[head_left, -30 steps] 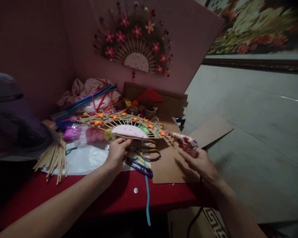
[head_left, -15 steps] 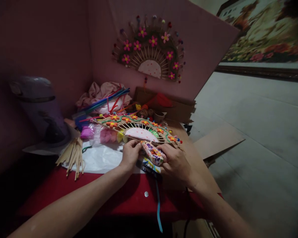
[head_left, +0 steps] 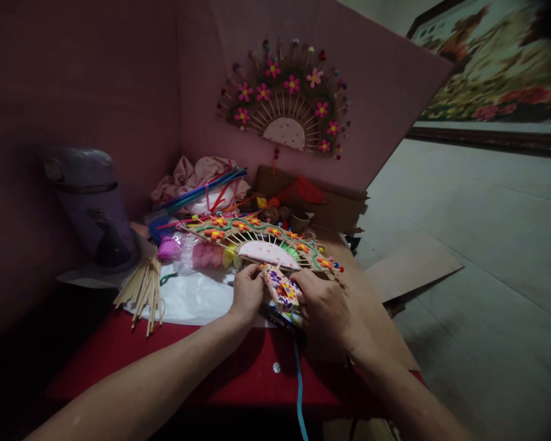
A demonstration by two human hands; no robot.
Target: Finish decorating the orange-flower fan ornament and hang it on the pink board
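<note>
A flower-patterned handle (head_left: 282, 289) hangs below a half-round fan (head_left: 267, 252) with orange flowers, thin sticks and a white dotted centre. My left hand (head_left: 248, 293) is closed in a pinch at the handle's upper left end, by the fan's lower edge. Wrapped round the handle's right side are the fingers of my right hand (head_left: 320, 300); its fingertips are partly hidden. A blue strip (head_left: 299, 386) hangs down over the red table edge below the hands.
A purple tumbler (head_left: 98, 211) and a bundle of wooden sticks (head_left: 144, 291) stand or lie at the left. Pipe cleaners (head_left: 202, 191) and pink cloth (head_left: 183, 174) are behind. A second fan (head_left: 284, 101) hangs on the pink board. Cardboard (head_left: 376, 312) lies at the right.
The view has shifted slightly, so everything sits a little further right and lower. The patterned handle has turned in my right hand and shows a different side.
</note>
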